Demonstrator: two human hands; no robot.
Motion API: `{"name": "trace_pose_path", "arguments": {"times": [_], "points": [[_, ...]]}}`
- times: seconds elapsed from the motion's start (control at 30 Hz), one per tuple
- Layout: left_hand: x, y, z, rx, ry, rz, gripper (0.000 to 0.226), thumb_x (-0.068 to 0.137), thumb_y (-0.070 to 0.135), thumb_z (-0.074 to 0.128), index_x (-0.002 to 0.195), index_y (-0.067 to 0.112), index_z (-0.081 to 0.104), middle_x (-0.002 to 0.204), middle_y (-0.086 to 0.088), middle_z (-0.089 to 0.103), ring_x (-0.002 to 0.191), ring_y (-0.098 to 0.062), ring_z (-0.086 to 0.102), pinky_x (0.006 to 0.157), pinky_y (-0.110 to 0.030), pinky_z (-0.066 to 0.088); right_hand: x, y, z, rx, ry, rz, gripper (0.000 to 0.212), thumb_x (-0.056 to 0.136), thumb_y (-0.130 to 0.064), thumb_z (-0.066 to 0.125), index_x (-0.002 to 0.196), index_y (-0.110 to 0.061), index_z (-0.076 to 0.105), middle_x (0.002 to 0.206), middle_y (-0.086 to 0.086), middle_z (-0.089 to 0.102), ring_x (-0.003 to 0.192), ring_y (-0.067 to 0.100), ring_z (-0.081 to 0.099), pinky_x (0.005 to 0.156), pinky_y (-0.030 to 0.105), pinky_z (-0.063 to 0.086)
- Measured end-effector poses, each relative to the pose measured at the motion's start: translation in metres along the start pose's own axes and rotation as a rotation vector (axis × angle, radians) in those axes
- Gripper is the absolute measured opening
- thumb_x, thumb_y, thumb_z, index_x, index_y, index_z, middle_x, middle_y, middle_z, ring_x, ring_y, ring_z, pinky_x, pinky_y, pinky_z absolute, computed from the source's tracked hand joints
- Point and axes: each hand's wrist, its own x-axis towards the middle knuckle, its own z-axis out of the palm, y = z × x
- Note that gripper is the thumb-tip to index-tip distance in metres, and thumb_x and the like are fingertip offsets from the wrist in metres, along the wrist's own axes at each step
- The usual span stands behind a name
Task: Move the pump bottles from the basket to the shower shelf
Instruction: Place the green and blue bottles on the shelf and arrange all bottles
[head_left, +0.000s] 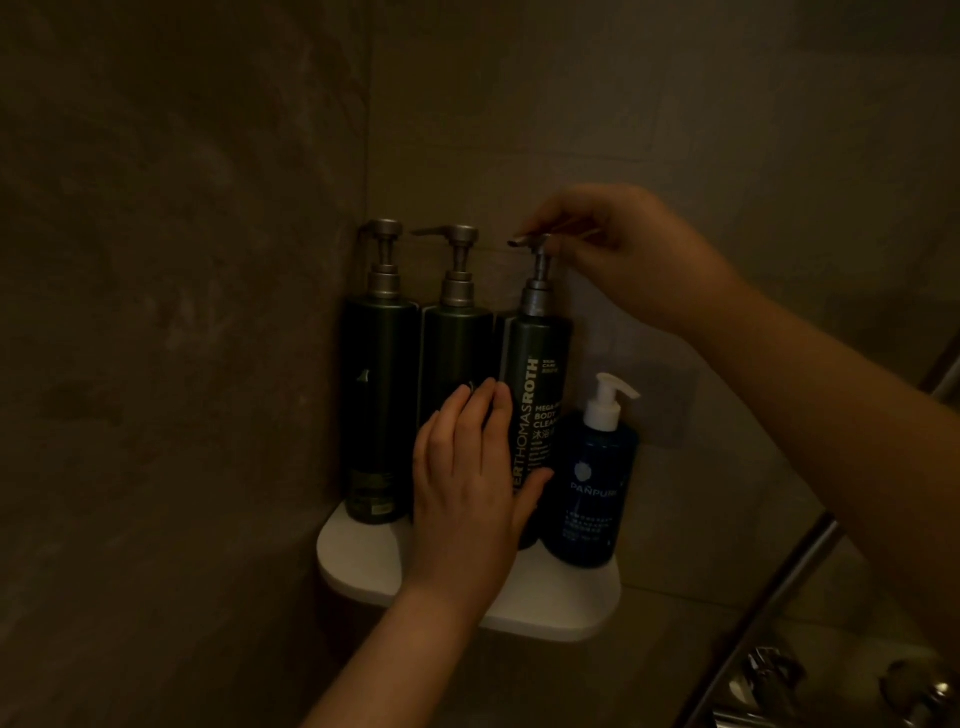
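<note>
Four pump bottles stand on the white corner shelf (363, 561): two dark green ones (382, 405) (452, 353) against the left wall, a third green bottle (537, 374) in front and right of them, and a short blue bottle (592, 488) just beside it. The right hand (623, 254) pinches the third bottle's pump head (535, 240), fingers closed on it; the left hand (467, 478) lies flat and open against that bottle's lower body, steadying, not gripping. No basket is in view. These bottles look rigid plastic, tall and narrow, probably heavy with liquid and so tippy (the smooth sides would likely be slick if wet). The body just under the shoulder is the safer hold; the pump head may sink or turn if it takes weight.
</note>
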Motion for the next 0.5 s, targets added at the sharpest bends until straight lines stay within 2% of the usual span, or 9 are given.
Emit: {"name": "trace_pose_path", "arguments": {"times": [0.23,0.33,0.5], "points": [[-0.0002,0.0,-0.0002,-0.011,0.005,0.001,0.068,0.088,0.045,0.05,0.142,0.008,0.03,0.141,-0.009,0.034,0.136,-0.025,0.026,0.112,-0.037,0.016,-0.0033,0.0023,0.0013,0.046,0.02,-0.026,0.025,0.088,0.005,0.052,0.106,-0.007,0.065,0.101,0.001,0.066,0.096,0.007,0.062,0.085,0.015,0.047],[-0.0004,0.0002,-0.0006,-0.006,0.008,0.003,0.071,0.086,0.043,0.056,0.142,0.008,0.03,0.14,-0.01,0.034,0.135,-0.026,0.027,0.112,-0.037,0.016,-0.0055,0.0036,0.0013,0.079,0.024,-0.028,0.027,0.088,0.007,0.051,0.106,-0.007,0.064,0.102,0.0,0.066,0.099,0.007,0.062,0.089,0.016,0.047],[0.0006,0.001,-0.0015,-0.014,0.016,-0.001,0.072,0.083,0.042,0.058,0.141,0.008,0.031,0.14,-0.009,0.034,0.134,-0.025,0.028,0.111,-0.036,0.016,-0.0055,0.0055,0.0021,0.105,0.037,-0.044,0.029,0.085,0.011,0.052,0.105,-0.004,0.065,0.108,0.01,0.068,0.103,0.012,0.063,0.094,0.025,0.048]]}}
